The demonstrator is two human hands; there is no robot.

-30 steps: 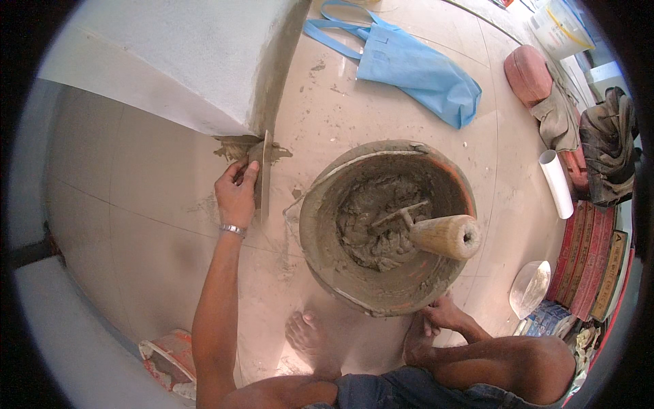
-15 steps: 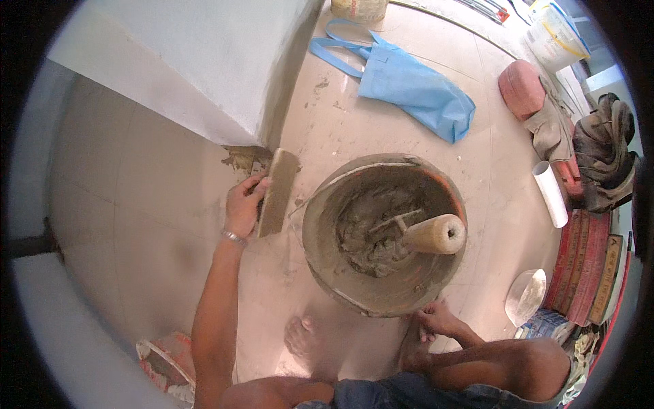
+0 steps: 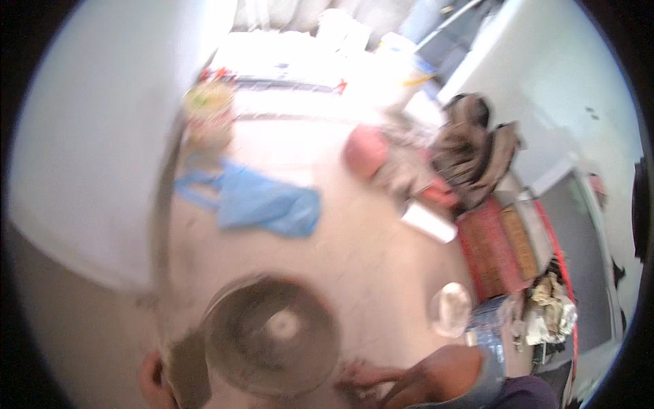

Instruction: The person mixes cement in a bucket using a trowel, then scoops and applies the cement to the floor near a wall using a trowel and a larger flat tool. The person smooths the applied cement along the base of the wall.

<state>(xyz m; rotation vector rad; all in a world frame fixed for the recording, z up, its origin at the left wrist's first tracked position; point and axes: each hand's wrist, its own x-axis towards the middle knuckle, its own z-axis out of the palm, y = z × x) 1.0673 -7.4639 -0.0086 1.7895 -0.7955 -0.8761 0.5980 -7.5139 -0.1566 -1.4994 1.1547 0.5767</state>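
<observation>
Two hands of mine show along the lower edge of the frame, both blurred. My left hand [image 3: 155, 382], at lower left, has its fingers curled in toward the near side of a flat plate tool [image 3: 189, 368]. It appears to grip that tool from behind; the exact finger closure cannot be confirmed. The plate stands between the hand and the bucket [image 3: 216, 365], its face turned toward the bucket, presumably so that the fingers stay clear of the working face.

The bucket stands on the floor [image 3: 371, 273] at lower centre-left, probably to place its mouth within short reach of both hands. A pale, round handle end [image 3: 281, 325] shows over the bucket's interior and points up toward the view, which likely leaves it easy to take.

My right hand [image 3: 364, 375] is low, to the right of the bucket and near my bent knee [image 3: 446, 371]. I cannot tell how far its fingers are spread or whether they hold anything.

A blue bag [image 3: 269, 201] lies at centre-left, apart from the bucket.

Limits of view: the frame's lower edge cuts off my left wrist and the plate's lower end. The plate's grip is hidden. Blur and shadow merge the bucket's contents with its inner wall. Glare washes out the upper centre.
</observation>
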